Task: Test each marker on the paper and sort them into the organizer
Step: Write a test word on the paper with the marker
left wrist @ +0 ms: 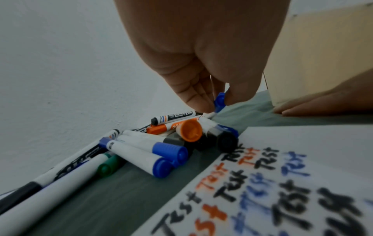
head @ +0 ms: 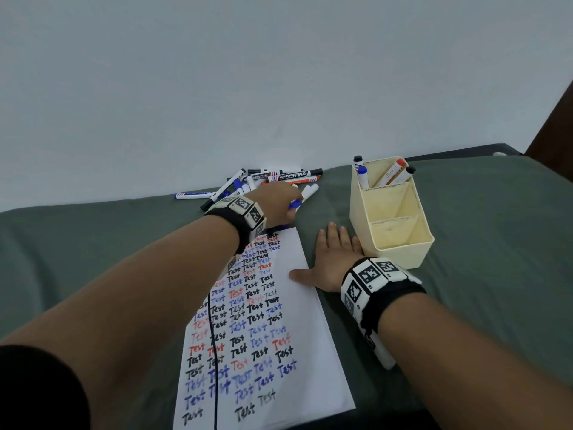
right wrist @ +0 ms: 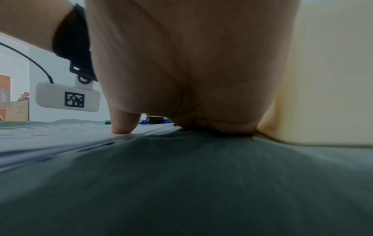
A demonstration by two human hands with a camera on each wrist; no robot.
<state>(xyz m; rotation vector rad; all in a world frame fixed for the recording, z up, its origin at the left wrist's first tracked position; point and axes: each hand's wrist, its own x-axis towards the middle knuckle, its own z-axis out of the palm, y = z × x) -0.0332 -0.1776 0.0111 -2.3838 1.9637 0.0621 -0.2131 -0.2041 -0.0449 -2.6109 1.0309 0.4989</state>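
Fingertips (left wrist: 203, 103) of the left hand (head: 276, 203) are pinching a blue-capped marker (left wrist: 219, 101) at the pile's (head: 263, 181) three o'clock edge; lifting straight avoids scattering neighbours, while the right hand (head: 331, 262) is lying flat, thumb on the paper (head: 297, 324)

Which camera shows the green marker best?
The left wrist view: the green marker lies plainly at the pile's near edge. The right wrist view shows only a tiny green tip beyond the thumb. I cannot find it in the head view.
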